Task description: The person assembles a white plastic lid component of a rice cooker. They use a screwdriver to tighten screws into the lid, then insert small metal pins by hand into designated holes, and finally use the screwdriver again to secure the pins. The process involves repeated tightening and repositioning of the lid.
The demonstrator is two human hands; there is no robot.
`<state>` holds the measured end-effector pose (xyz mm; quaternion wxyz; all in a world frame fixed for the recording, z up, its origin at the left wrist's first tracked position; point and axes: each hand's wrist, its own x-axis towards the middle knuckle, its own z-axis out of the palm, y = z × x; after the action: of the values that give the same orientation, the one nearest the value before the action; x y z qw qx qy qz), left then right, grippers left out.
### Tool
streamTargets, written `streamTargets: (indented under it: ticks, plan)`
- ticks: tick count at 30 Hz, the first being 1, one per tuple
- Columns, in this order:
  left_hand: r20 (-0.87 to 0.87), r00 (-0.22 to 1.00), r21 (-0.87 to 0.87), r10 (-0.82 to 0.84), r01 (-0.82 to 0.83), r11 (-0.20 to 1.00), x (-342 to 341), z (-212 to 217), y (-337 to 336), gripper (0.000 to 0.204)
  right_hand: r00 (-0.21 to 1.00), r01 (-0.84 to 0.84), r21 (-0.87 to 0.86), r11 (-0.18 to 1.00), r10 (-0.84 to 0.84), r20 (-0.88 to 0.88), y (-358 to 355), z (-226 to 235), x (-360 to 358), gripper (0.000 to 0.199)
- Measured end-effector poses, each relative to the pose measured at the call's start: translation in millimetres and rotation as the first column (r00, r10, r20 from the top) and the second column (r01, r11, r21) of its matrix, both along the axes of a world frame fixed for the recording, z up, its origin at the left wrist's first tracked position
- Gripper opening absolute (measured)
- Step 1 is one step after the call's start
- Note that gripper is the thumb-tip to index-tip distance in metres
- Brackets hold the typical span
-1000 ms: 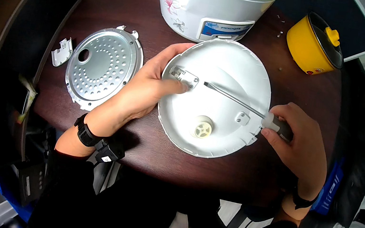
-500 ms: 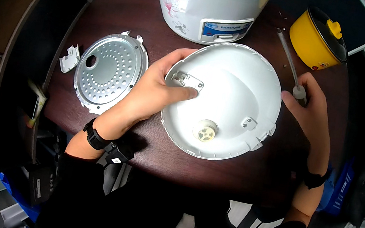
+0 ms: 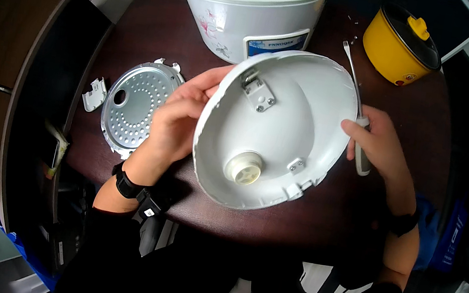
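A white rice cooker lid shell (image 3: 289,115) is tilted over the table with its hollow inside facing me. My left hand (image 3: 181,110) holds it by the left edge, with most of the fingers behind the rim. Inside the shell are a metal hinge bracket near the upper left, a round vent piece low down and a small screwed plate. In my right hand (image 3: 375,142) is a screwdriver (image 3: 361,155), its grey-white handle under the thumb and its metal shaft pointing up and away. The right fingers are close to the shell's right rim; whether they touch it I cannot tell.
A white rice cooker body (image 3: 224,21) with its top open stands at the back. To its right is a small yellow pot (image 3: 393,49) with a dark lid; tiny screws lie beside it. A dimpled metal disc (image 3: 139,106) and a white plastic piece (image 3: 95,94) lie at the left.
The lid shell has tipped, its left side now raised. My left thumb has come off its inner face. My right hand has moved left to the shell's rim, bringing the screwdriver along.
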<state>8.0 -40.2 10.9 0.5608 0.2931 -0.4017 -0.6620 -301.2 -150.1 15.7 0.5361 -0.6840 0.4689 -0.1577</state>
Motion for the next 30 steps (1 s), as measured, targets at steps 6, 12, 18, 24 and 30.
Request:
streamTargets:
  ticks: [6, 12, 18, 24, 30]
  plan:
    - [0.194, 0.961, -0.157, 0.198, -0.169, 0.973, -2.7, -23.7, 10.5, 0.046, 0.993, -0.029, 0.236, 0.971, 0.001, 0.118, 13.1, -8.8, 13.7, 0.022]
    - [0.179, 0.977, -0.250, 0.117, -0.069, 0.966, -3.3, -22.7, 11.5, 0.045, 0.989, -0.079, 0.348, 0.934, 0.030, 0.142, 30.7, -15.8, 24.8, 0.023]
    - [0.168, 0.980, -0.284, 0.110, -0.058, 0.957, -1.5, -26.3, 11.9, 0.044, 0.978, -0.136, 0.291, 0.947, 0.081, 0.195, 23.5, -16.1, 23.6, 0.016]
    - [0.175, 0.978, -0.309, 0.110, -0.051, 0.950, -0.6, -30.1, 8.3, 0.044, 0.994, -0.062, -0.178, 0.982, 0.078, 0.081, 31.6, 13.2, 9.6, 0.014]
    - [0.179, 0.978, -0.311, 0.109, -0.049, 0.949, -0.3, -35.6, 9.6, 0.043, 0.940, -0.332, -0.715, 0.615, 0.279, -0.196, 56.0, 41.6, 19.3, 0.024]
